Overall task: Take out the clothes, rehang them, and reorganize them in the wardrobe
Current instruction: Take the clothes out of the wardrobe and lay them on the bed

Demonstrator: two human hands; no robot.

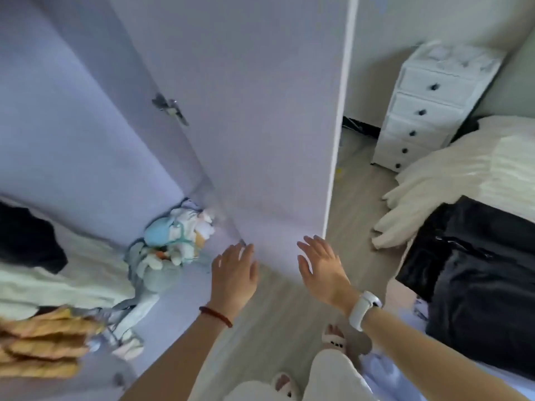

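The wardrobe stands open on the left, its pale lilac door [260,125] swung out toward me. Inside hang a black garment [26,238], a pale green one [66,285] and a yellow knit [40,340]. A heap of soft toys [173,244] lies on the wardrobe floor. My left hand [234,270], with a red cord at the wrist, and my right hand [321,267], with a white watch band, are both spread with straight fingers by the door's lower edge. Neither hand holds anything. Black clothing [474,270] lies on the bed at the right.
A white chest of drawers [428,111] stands against the far wall. The bed with a cream blanket [463,169] fills the right side. Wood floor [344,198] runs between door and bed. My slippered feet [333,340] are below.
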